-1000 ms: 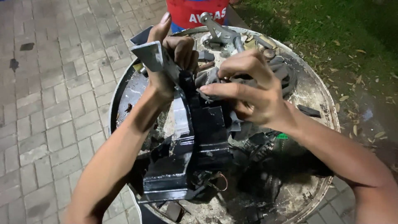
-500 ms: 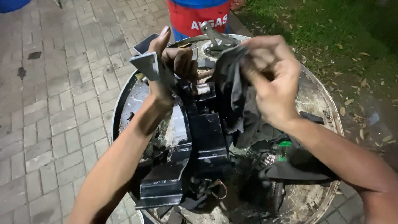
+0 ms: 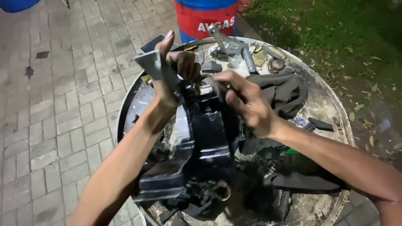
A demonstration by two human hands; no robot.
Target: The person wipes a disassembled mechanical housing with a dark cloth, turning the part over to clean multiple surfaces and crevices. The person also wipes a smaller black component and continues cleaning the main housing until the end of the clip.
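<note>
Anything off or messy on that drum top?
Yes. The round drum top is grimy, with pale smeared residue, and crowded with loose metal parts and a crumpled dark rag. The left hand grips a black plastic panel tilted up off the surface; the right hand touches its top.

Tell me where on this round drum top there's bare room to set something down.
Bare patches: the drum top right of the dark rag, and its left rim beside the left hand. Crowded: the centre, around the black panel and right hand, and among the metal parts.
</note>
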